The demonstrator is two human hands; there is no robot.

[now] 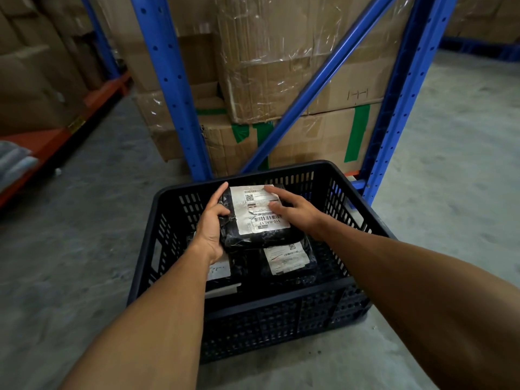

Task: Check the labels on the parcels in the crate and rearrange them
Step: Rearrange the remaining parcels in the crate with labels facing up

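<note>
Blue racking [180,88] loaded with wrapped cardboard boxes [281,66] is seen rising behind the scene, on a grey concrete floor [84,235]. A black slotted crate [281,313] is set on that floor just in front of the racking. Several parcels in dark plastic are held inside it. The top parcel [259,218] is raised near the crate's far wall, above the others, with its white label [260,208] turned upward; barcodes and the code 310-BAL17 are printed on it, upside down to the viewer. Its left edge is clasped by the left hand [212,223], thumb across the top and fingers wrapped beneath. The right hand [292,206] is laid flat on the label with fingers spread, nothing being pinched. Beneath, a second parcel [289,263] with its own label is lain at the right of the crate, and a third parcel [222,270] is partly hidden under the left wrist.
</note>
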